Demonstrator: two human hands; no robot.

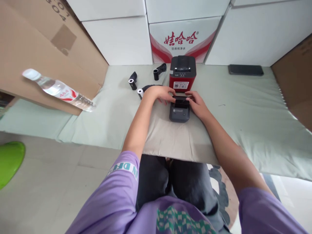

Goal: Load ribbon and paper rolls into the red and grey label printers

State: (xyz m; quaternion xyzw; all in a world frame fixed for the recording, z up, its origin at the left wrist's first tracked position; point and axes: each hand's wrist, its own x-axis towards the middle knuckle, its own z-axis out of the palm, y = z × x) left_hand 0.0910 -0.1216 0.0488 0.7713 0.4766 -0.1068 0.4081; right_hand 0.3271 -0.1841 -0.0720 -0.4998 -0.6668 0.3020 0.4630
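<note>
A small dark grey portable printer sits on the cloth-covered table, with a pale label on its front part. My left hand reaches in from the left, its fingers at the printer's upper left edge. On the other side, my right hand curls its fingers over the upper right edge. Both hands hold the printer's black top part between them; whether that cover is raised I cannot tell. Just behind stands a red and black printer. Left of it are small paper rolls, one close to my left wrist.
Two more rolls, one and another, lie near black bundled cables. A water bottle leans at the left by a cardboard box. A black phone lies back right. White boxes line the back.
</note>
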